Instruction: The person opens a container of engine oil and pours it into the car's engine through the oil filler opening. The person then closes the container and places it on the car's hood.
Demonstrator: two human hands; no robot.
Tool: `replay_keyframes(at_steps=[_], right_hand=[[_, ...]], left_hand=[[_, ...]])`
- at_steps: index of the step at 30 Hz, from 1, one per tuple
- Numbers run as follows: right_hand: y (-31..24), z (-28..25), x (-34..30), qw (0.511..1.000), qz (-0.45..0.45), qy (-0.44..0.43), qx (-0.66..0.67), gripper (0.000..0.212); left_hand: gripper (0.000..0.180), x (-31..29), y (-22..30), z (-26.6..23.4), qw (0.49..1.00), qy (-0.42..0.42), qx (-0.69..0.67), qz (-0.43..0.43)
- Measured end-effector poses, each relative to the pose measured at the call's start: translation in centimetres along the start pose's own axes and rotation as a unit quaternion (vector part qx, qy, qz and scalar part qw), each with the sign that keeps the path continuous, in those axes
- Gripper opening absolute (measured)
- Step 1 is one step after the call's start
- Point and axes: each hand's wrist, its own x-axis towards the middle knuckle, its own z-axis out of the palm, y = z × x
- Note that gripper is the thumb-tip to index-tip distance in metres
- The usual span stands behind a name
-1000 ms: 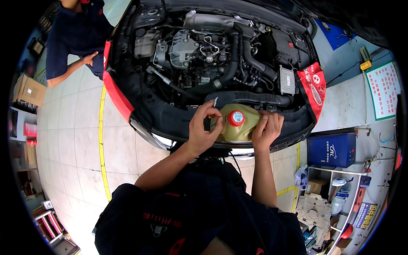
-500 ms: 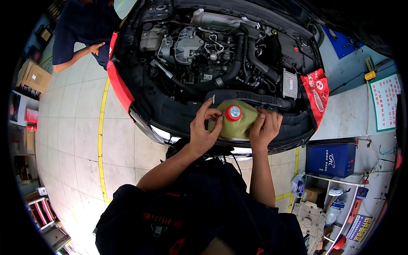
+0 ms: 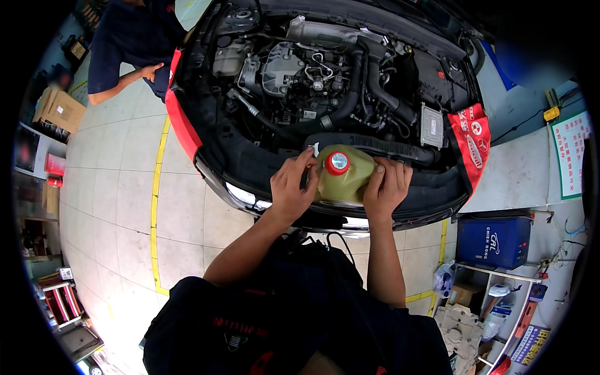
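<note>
A yellow-green translucent plastic jug (image 3: pixel 350 181) stands upright at the front edge of the open engine bay. Its top (image 3: pixel 338 164) has a red rim around a silvery centre. My left hand (image 3: pixel 292 187) is at the jug's left side, fingers bent and thumb against it. By those fingertips shows a small white tab (image 3: pixel 315 149); whether I hold it, I cannot tell. On the other side, my right hand (image 3: pixel 389 186) grips the jug's right edge, thumb towards me and fingers curled behind, partly hidden.
Beyond the jug lies the car's engine (image 3: pixel 312 75), with red fender covers (image 3: pixel 183 128) along both sides. Another person (image 3: pixel 128 56) stands at the far left. To the right are a blue box-shaped machine (image 3: pixel 494 242) and a cluttered shelf (image 3: pixel 500 272).
The jug has shifted slightly left against the car, my hands staying with it. My left fingers have drawn in from beside the red rim. The whole view has swung a little.
</note>
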Motion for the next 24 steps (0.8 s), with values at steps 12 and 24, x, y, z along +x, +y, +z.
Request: replay_keyframes(at_steps=[12,24], right_hand=[[-0.2,0.4,0.3,1.0,-0.003,-0.013,0.0,0.017],[3.8,0.4,-0.2,0.999,-0.031,-0.009,-0.04,0.036]], left_hand=[[0.038,-5.5,-1.5,-5.0,0.867,0.01,-0.352,-0.353],[0.01,-27.7,-4.7,-24.1,0.639,0.483,-0.278,-0.53]])
